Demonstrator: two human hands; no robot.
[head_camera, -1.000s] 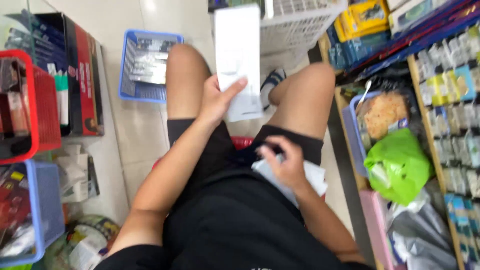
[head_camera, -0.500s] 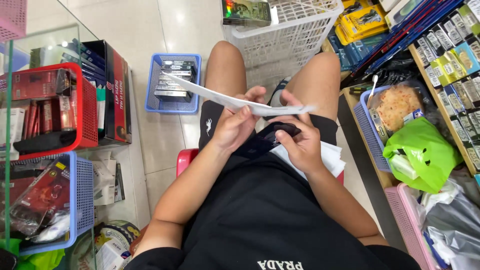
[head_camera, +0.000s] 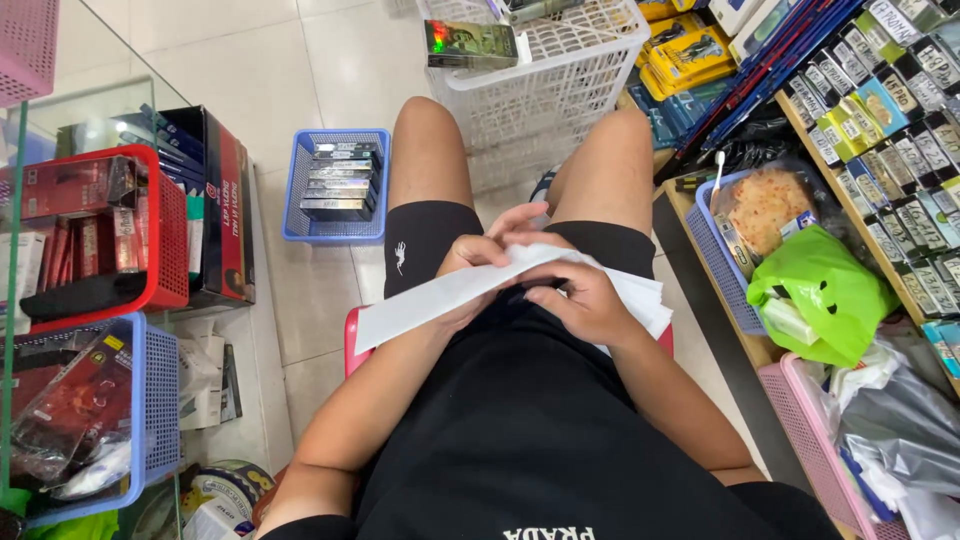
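The person sat on a red stool (head_camera: 352, 340), viewed from above, with both hands working in the lap. The left hand (head_camera: 478, 262) had its grip pinched on a long white sheet (head_camera: 425, 302), which lay nearly flat and slanted from the lap out past the left thigh. One second before, the same sheet stood upright, held high in front of the knees by that hand alone; half a second before, it had tipped edge-on between both hands. The lowering brought the sheet down onto the lap, within reach of both hands. The right hand (head_camera: 583, 300), fingers curled and pressed together, gripped the near end of the sheet above a stack of white sheets (head_camera: 640, 300) resting on the right thigh. That stack sat touching the right hand's underside.

Further out, on the tiled floor (head_camera: 250, 90), a small blue basket (head_camera: 336, 230) of dark flat boxes stood just beside the left knee. A white mesh basket (head_camera: 560, 80) stood beyond the knees. A red basket (head_camera: 165, 240) and a second blue basket (head_camera: 150, 400) sat at the left, and a green plastic bag (head_camera: 815, 290) lay on the shelf at the right.
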